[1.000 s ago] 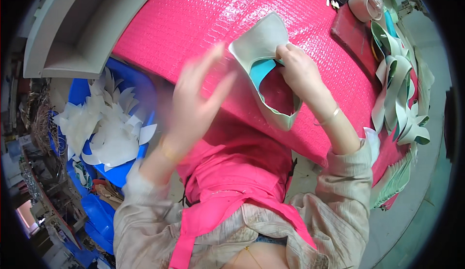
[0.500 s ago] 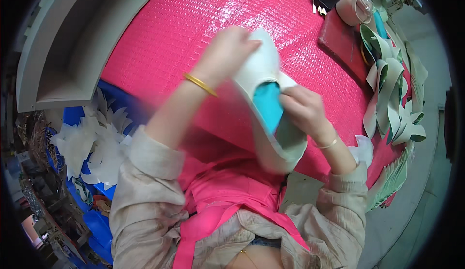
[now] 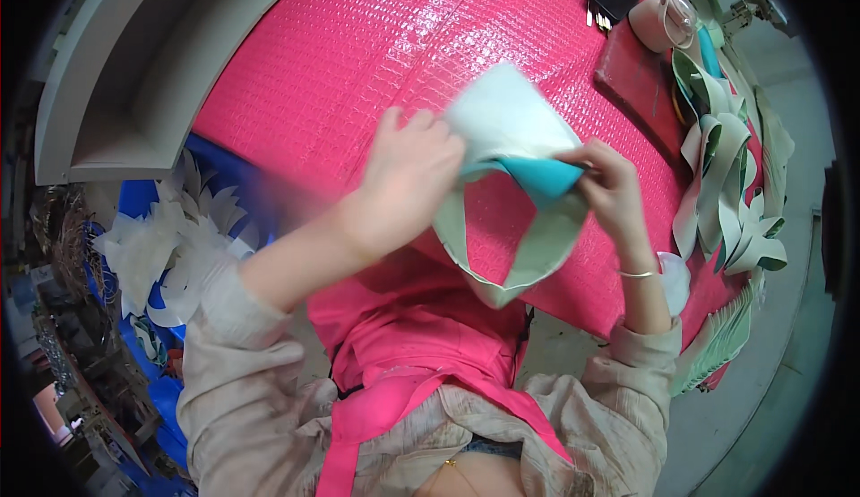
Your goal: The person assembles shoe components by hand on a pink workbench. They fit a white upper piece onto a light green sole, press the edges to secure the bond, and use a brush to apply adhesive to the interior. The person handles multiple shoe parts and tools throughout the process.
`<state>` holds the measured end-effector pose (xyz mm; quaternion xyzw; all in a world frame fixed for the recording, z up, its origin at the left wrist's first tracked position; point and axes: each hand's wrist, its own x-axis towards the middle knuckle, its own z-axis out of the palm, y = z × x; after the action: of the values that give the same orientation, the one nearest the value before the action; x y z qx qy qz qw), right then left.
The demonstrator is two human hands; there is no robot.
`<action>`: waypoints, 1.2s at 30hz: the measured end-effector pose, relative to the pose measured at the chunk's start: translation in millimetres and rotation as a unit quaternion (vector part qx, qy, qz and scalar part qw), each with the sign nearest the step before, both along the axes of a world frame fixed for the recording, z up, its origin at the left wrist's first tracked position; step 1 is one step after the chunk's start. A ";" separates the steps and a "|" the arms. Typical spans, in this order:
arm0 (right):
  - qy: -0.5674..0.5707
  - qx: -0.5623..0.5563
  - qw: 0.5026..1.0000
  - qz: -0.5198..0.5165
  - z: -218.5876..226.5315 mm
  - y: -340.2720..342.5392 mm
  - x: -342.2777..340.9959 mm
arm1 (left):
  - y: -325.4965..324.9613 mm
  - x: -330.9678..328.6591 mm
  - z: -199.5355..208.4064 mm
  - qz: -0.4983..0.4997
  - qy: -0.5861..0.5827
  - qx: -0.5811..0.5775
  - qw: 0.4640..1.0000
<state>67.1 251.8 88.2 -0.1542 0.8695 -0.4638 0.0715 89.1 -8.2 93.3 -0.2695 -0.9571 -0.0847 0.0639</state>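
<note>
From my station I see the right hand (image 3: pixel 614 182) pinching the white shoe upper (image 3: pixel 512 119) by its turquoise lining (image 3: pixel 545 177), just above centre over the glossy pink table cover (image 3: pixel 331 76). The left hand's (image 3: pixel 409 167) grip I cannot tell. Blue bin (image 3: pixel 136 195), nine o'clock; red board (image 3: pixel 634 87), two.

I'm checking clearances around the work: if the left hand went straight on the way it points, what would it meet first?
Probably the white shoe upper, close beside the left hand. Motion blur and unclear depth hide whether they already touch.
</note>
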 end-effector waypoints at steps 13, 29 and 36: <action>-0.182 0.032 0.982 0.034 -41.0 -13.9 11.6 | -10.2 17.6 -60.6 0.070 -0.243 0.342 0.905; -0.101 -0.042 0.994 0.024 -40.0 -44.7 -64.2 | -18.2 103.5 -74.6 -0.043 -0.302 0.485 0.819; 0.265 0.212 0.873 0.351 8.9 -123.0 -26.9 | 13.1 114.1 -49.7 0.066 -0.131 0.393 0.908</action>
<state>40.2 128.7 97.0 -0.5474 0.8220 -0.1547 0.0279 203.2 4.9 43.6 -0.1458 -0.8617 -0.4841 0.0438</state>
